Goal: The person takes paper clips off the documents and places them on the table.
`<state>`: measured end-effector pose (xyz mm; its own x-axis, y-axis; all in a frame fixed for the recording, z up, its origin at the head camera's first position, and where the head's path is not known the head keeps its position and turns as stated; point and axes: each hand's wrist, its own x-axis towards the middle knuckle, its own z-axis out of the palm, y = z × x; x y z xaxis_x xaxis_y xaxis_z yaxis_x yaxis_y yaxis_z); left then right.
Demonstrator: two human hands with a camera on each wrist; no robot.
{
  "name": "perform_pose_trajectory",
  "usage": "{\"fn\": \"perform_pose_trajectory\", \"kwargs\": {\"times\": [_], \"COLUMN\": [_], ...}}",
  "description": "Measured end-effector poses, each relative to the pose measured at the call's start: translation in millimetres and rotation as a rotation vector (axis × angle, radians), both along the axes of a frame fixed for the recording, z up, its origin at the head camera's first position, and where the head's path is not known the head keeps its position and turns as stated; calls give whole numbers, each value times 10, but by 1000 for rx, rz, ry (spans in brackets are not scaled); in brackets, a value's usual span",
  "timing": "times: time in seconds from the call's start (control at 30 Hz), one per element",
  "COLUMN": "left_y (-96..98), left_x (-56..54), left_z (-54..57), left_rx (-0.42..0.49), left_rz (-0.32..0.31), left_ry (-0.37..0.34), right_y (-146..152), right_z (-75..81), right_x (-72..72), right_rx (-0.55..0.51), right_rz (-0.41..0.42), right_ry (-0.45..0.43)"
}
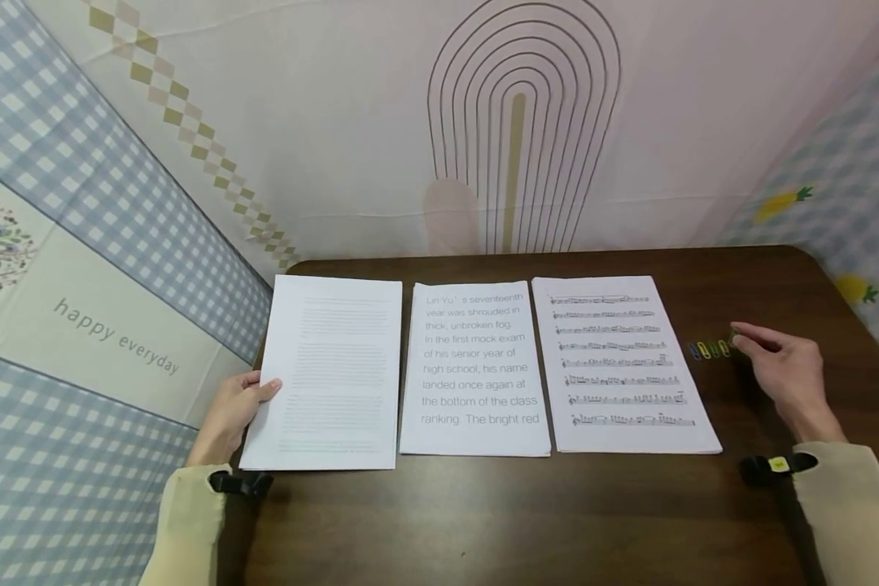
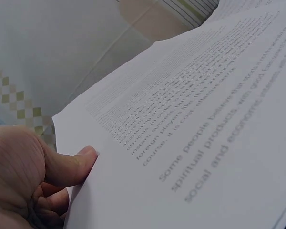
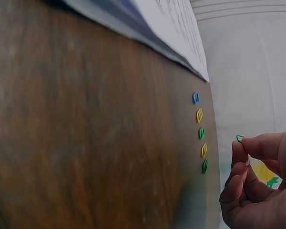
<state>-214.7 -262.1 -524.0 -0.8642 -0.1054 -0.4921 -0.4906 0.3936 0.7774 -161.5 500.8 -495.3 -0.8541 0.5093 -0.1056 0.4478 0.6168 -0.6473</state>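
Note:
My left hand [image 1: 234, 411] grips the left edge of a stack of printed paper [image 1: 337, 374], thumb on top and fingers beneath. In the left wrist view the thumb presses on the sheet's margin beside small lines of text. Over at the right, my right hand [image 1: 787, 374] pinches a green paper clip [image 3: 239, 138] between thumb and forefinger, most of it hidden by the fingertips. Just left of that hand lies a row of several paper clips [image 3: 201, 133] in blue, yellow and green on the table.
A middle stack with large print [image 1: 476, 374] and a stack of sheet music [image 1: 623, 366] lie side by side on the dark wooden table [image 1: 483, 521]. A patterned cloth wall [image 1: 352, 122] rises behind the table, and a checked cloth [image 1: 66, 456] hangs at the left.

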Motion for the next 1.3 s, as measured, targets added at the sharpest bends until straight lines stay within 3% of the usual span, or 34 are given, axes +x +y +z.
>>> {"fn": "perform_pose_trajectory", "kwargs": {"times": [0.27,0.47,0.8,1.03,1.3], "left_y": [-38,-66,9,58,86], "left_x": [-131,-115,-188,-185,-228], "left_z": [-38,-76,-126,-131,-149], "left_rx": [-41,-66,-103,-137,-183], "left_rz": [-35,-19,-44,-27,-32], "left_ry": [-2,11,52,68,83], "right_y": [117,158,222,232,234], "right_z": [-9,-35,-43,-109,-147], "right_x": [16,-34,13,-33,-50], "right_rx": [25,20,104,162,171], "right_rz": [0,53,49,67,49], "right_ry": [-42,-5,-38,-30,-29]}}
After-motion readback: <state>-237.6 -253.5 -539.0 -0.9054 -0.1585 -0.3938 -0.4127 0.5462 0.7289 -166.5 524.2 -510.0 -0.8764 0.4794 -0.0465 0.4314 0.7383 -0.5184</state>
